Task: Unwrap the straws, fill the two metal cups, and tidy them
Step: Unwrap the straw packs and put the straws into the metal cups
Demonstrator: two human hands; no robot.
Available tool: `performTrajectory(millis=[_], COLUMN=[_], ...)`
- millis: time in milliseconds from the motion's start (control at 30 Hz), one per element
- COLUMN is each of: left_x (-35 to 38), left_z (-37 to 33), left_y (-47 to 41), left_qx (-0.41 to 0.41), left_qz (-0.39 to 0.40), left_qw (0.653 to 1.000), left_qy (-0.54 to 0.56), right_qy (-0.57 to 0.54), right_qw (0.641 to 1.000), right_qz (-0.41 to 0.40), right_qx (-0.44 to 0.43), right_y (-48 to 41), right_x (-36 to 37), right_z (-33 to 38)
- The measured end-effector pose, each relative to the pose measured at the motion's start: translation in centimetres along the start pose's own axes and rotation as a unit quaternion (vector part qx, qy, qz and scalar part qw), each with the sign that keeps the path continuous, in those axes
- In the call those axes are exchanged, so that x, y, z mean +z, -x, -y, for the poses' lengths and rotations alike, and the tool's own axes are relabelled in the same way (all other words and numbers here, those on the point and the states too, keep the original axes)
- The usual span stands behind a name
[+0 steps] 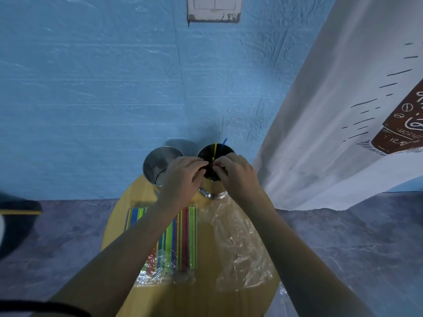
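Head view, looking down on a round yellow wooden tabletop (206,298) set against a blue wall (91,88).

Two metal cups stand side by side at the far edge of the tabletop, close together. The left cup (155,163) shows a bare shiny interior. The right cup (214,194) holds a yellow straw (215,151), upright, and a blue straw (224,141), which leans right and rises past the rim.

Both hands are raised over the mouth of the right cup. The left hand (183,177) has its fingers curled inward, with the tips closed on the lower part of the yellow straw. The right hand (238,175) meets it from the opposite side, fingers likewise curled and pinching the same straw. The fingertips of the two hands nearly touch. How far the straw reaches into the cup is hidden by the hands.

On the tabletop, nearer the person, lies a flat row of coloured straws (183,236) in green, blue, red and yellow, partly under the left forearm. Their near ends sit in crumpled clear plastic. A loose clear plastic wrapper (238,243) lies just beside them on the right, below the right cup.

A white curtain (332,110) with a brown print hangs at right. A wall switch plate (215,8) sits at the top centre.
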State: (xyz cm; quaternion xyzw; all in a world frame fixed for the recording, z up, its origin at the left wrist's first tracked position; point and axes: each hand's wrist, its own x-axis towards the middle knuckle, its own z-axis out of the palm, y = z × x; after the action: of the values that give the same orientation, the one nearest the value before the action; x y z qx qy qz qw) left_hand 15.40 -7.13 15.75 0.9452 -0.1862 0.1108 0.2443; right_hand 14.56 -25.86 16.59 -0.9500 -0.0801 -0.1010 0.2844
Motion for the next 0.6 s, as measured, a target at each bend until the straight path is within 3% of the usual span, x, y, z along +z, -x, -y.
performTrajectory(millis=[167,233,433,600], left_x=[-0.1,0.5,3.0,5.5], left_z=[0.3,0.7,2.4,5.5], left_y=[6.1,9.6,20.8,25.8], left_qx=[0.041,0.034,-0.082,-0.116], left_qz=[0.02,0.053,0.156,0.201], left_qw=[0.995,0.988,0.963,0.954], left_qy=[-0.094,-0.138,-0.202,-0.192], right_qy=[0.118,0.139,0.185,0.204], right_qw=[0.984,0.981,0.942,0.937], right_qz=[0.0,0.024,0.238,0.242], right_qx=[-0.131,-0.135,-0.147,-0.149], right_y=[6.0,8.3,11.9,13.0], right_x=[0.9,1.9,7.2,11.9], right_z=[-0.1,-0.7,-2.7,-3.8])
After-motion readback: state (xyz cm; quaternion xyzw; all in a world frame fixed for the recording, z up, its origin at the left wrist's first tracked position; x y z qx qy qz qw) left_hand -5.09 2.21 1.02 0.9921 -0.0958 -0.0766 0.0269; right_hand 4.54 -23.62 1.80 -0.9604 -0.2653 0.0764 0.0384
